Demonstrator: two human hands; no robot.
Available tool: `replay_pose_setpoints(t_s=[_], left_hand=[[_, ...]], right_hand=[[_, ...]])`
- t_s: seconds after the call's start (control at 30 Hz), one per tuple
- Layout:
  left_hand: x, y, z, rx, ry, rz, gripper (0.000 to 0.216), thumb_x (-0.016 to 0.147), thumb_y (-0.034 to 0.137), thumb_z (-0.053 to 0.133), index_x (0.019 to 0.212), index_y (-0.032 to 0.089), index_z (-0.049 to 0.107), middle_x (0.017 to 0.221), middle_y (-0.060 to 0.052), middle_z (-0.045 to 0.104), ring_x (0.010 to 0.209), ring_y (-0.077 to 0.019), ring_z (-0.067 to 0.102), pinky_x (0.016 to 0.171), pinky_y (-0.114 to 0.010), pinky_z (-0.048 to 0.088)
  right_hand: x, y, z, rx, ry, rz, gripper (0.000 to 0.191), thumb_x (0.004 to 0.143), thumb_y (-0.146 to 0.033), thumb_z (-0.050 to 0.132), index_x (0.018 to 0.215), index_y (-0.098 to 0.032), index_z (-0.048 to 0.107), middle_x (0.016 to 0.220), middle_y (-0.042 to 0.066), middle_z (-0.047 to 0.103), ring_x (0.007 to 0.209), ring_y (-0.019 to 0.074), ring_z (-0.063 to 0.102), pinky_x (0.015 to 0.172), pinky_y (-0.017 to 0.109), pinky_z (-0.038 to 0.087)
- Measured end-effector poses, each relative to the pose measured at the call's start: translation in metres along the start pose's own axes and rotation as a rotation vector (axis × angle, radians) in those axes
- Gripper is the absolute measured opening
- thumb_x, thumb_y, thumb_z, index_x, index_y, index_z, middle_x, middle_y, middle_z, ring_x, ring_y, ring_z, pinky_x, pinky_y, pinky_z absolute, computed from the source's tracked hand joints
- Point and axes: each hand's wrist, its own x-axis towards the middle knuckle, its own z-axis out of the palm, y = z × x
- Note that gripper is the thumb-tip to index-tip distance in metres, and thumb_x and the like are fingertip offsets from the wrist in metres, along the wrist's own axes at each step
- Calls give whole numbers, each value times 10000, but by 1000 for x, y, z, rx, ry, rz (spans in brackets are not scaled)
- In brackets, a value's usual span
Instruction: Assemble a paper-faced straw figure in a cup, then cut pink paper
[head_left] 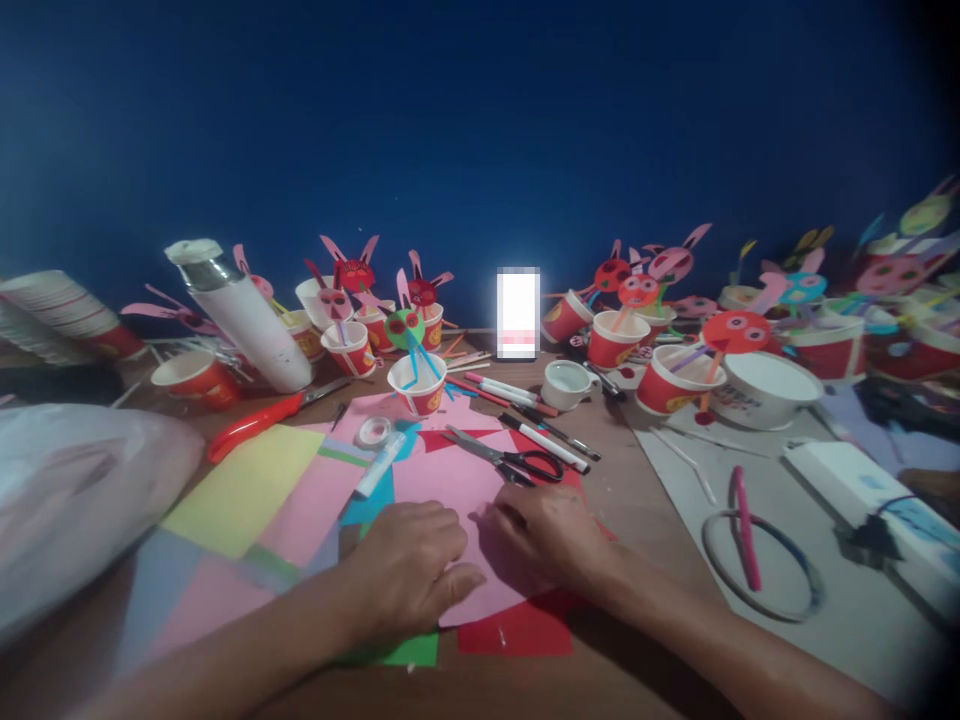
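Observation:
Flat on the table lies a pink paper sheet [439, 485], with both of my hands over it. My left hand [416, 550] rests back up at the sheet's left side, its fingers curled under and its thumb sticking out to the right. Whatever is beneath those fingers is hidden. On the right, my right hand [551, 530] has its fingers pressed together near the sheet's surface; a small pinkish tip shows at them, too blurred to name. Black-handled scissors [532, 463] lie just beyond my right hand. Red paper [517, 630] sticks out below the pink sheet.
Coloured paper [247, 490] spreads leftward beside a plastic bag [75, 500]. Behind are a tape roll [373, 432], a glue stick [381, 465], red-handled shears [255, 425], pens [544, 443], a flask [244, 320] and several cups with paper animal faces [405, 330]. A power strip [877, 500] lies right.

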Motion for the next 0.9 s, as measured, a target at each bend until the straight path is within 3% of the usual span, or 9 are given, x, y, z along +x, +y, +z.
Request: replay_pose_setpoints(t_s=[0.07,0.23,0.33,0.37,0.43,0.53,0.7,0.8,0.9], left_hand=[[2,-5,6,-83,21,-3,350,935,270,290,764,170,578,723,-47,618,676,-179,545,641,-306,385],[-5,-29,20,-471,198,-306,316,915,233,306,1174,155,469,935,-84,619,803,-190,566,740,-342,433],[-5,-31,14,-1054,271,-377,342,895,300,377,1221,197,381,1064,-100,575,894,-195,562,731,-332,457],[-2,-29,9,-1279,262,-338,377,871,355,414,1211,198,371,1084,-114,571,930,-215,565,702,-330,462],[3,-25,0,-1641,235,-316,528,865,543,306,1248,185,366,1151,-153,559,1028,-266,551,738,-376,466],[8,-20,-7,-1955,214,-394,722,833,685,126,1250,170,413,1222,-180,541,1129,-299,513,802,-417,450],[10,-17,-2,-2182,233,-384,767,824,701,168,1256,134,451,1262,-202,535,1182,-328,486,854,-445,422],[11,-12,-1,-2145,197,-379,789,818,710,160,1265,127,449,1296,-200,512,1210,-327,464,890,-449,404],[13,-5,1,-2047,148,-414,788,824,706,144,1294,140,427,1352,-181,463,1244,-303,428,925,-438,386]], right_hand=[[2,4,-3,31,-7,15,233,867,-258,508,707,-183,659,633,25,702,539,116,591,502,239,238],[4,9,-6,84,-19,36,203,851,-241,512,703,-182,637,576,1,648,511,110,543,499,228,244],[4,8,-7,157,-38,25,219,863,-246,493,702,-182,627,561,-10,623,480,95,507,489,221,248],[3,7,-7,177,-37,12,228,866,-245,485,698,-181,625,559,-11,619,477,92,504,488,220,250],[2,5,-7,183,-39,-22,249,868,-253,479,673,-178,616,549,-9,613,469,89,501,485,223,245],[0,4,-6,96,-63,-62,280,846,-263,494,596,-172,583,510,-2,598,439,89,475,479,237,225],[0,7,-8,16,1,-44,244,822,-289,526,612,-181,584,516,1,609,451,111,498,477,248,224],[0,8,-12,113,154,-73,172,844,-281,534,735,-183,623,601,8,634,539,131,551,533,244,309],[0,5,-17,244,312,-219,151,891,-209,500,897,-185,649,760,40,656,698,144,586,651,255,385]])
